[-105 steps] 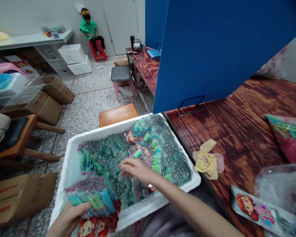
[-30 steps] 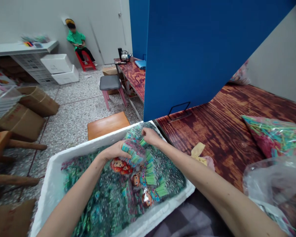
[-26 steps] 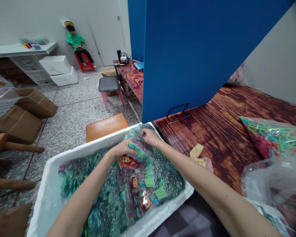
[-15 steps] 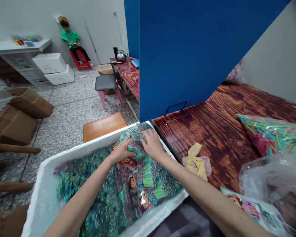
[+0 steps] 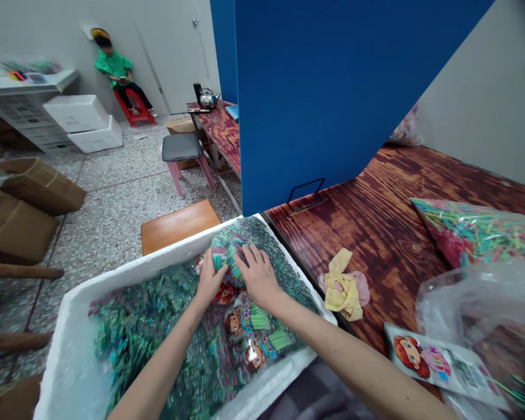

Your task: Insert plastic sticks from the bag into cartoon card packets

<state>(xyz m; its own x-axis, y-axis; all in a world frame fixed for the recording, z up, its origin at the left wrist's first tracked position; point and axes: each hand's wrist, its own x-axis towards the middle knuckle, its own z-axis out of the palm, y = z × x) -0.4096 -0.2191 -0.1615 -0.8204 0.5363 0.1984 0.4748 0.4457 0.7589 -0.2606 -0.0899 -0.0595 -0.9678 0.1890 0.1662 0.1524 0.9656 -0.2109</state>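
A white foam box (image 5: 70,326) beside the table edge is filled with clear packets of green and teal sticks printed with a cartoon doll face. My left hand (image 5: 210,280) and my right hand (image 5: 257,278) both press on one stack of these packets (image 5: 225,254) at the box's far right. The left hand's fingers curl round the stack's left edge. The right hand lies flat on top with its fingers spread. More doll packets (image 5: 256,335) lie in a row just below my hands.
A blue upright panel (image 5: 332,87) stands on the dark wooden table (image 5: 398,192). On the table lie a yellow and pink cloth (image 5: 343,286), a doll packet (image 5: 437,364), a clear plastic bag (image 5: 485,309) and a bag of coloured sticks (image 5: 476,233). Stools, cardboard boxes and a seated person are on the floor beyond.
My left hand carried the stack from the box's near left to its far right. Both hands then settled on it, the right hand flattening on top.
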